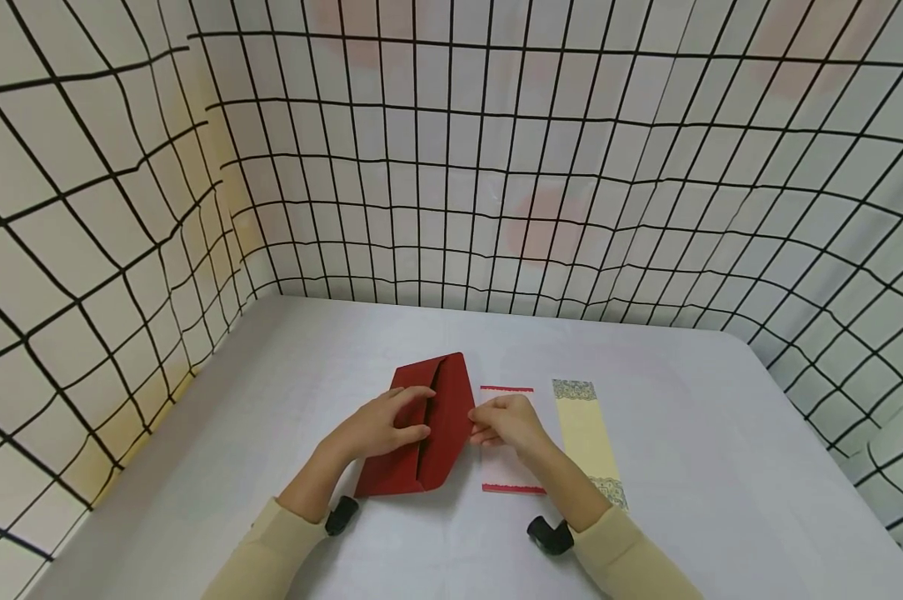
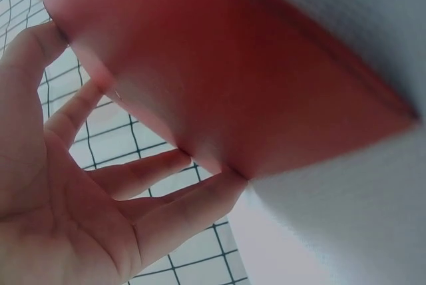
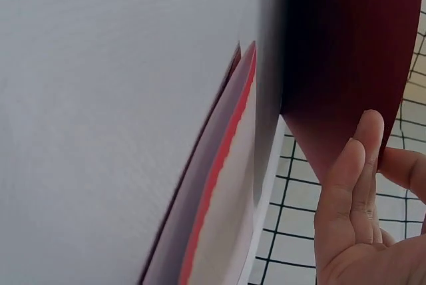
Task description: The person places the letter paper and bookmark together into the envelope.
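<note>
A red envelope (image 1: 391, 473) lies at a slant in the middle of the table, its pointed flap (image 1: 453, 408) lifted on the right side. My left hand (image 1: 376, 425) rests on the envelope's body with fingers spread, their tips touching the red paper (image 2: 219, 65) near the opening. With thumb and fingers, my right hand (image 1: 515, 425) pinches the tip of the flap; the right wrist view shows the dark red flap (image 3: 353, 52) between them. Under the right forearm lies a pale card with red scalloped edges (image 1: 506, 471), partly hidden.
A yellow card with grey lace-patterned ends (image 1: 588, 433) lies to the right of the pale one. The white table (image 1: 684, 467) is ringed by white walls with a black grid (image 1: 451, 167). Black wrist devices (image 1: 551, 535) sit by both cuffs.
</note>
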A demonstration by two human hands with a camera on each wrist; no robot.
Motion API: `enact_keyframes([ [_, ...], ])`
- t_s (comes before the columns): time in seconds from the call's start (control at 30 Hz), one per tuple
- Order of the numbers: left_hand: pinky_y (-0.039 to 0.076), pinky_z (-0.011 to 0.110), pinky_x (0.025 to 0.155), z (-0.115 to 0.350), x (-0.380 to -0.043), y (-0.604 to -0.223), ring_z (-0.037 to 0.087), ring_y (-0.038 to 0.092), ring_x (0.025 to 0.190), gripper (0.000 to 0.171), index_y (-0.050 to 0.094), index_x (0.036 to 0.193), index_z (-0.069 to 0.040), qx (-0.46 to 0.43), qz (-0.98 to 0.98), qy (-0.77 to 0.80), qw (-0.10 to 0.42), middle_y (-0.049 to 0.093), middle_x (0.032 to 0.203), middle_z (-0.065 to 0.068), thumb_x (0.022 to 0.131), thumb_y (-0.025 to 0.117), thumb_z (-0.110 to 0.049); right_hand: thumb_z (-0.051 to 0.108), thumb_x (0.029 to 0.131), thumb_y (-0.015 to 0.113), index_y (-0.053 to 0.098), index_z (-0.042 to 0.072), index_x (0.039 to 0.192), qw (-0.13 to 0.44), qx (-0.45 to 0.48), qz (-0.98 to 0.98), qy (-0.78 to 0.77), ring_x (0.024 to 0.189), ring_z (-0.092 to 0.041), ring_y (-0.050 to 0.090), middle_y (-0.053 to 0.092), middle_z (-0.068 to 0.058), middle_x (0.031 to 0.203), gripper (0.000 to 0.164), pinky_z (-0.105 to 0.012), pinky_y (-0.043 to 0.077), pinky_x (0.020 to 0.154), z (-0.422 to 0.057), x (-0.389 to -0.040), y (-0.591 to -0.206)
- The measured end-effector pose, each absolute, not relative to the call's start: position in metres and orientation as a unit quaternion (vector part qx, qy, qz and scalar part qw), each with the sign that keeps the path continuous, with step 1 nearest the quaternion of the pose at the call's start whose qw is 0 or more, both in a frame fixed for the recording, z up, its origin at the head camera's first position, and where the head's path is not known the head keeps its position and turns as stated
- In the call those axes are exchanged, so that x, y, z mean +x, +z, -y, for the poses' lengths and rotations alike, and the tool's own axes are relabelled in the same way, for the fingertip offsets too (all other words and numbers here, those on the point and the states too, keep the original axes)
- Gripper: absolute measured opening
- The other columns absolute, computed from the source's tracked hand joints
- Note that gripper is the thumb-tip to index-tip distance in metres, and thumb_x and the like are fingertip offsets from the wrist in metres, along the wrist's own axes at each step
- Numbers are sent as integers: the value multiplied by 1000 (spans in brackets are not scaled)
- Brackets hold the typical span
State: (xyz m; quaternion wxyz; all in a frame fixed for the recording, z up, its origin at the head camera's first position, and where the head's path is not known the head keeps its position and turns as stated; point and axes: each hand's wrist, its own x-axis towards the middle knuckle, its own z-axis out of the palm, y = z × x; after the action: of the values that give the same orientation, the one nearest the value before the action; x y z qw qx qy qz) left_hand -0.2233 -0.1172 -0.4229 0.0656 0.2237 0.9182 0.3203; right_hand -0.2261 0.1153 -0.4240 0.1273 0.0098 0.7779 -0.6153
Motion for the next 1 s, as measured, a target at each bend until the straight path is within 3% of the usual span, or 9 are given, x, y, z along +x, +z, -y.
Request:
enact_keyframes([
  [0.47,42,45,87,117,-223,-422,22,46,114,50,45,133,-31,216,-922,314,72,45,131,3,86,63,-37,19,86,63,63,-9,98,95,49,-781,-616,61,-20,66,66,-12,72,30,-31,54,61,-144,-229,-412],
  [1.0,42,46,87,117,-222,-421,24,46,114,50,45,133,-32,214,-922,313,83,43,132,5,86,63,-38,16,87,60,60,-11,102,95,68,-820,-560,62,-16,64,65,-7,72,32,-27,52,61,-195,-243,-409],
])
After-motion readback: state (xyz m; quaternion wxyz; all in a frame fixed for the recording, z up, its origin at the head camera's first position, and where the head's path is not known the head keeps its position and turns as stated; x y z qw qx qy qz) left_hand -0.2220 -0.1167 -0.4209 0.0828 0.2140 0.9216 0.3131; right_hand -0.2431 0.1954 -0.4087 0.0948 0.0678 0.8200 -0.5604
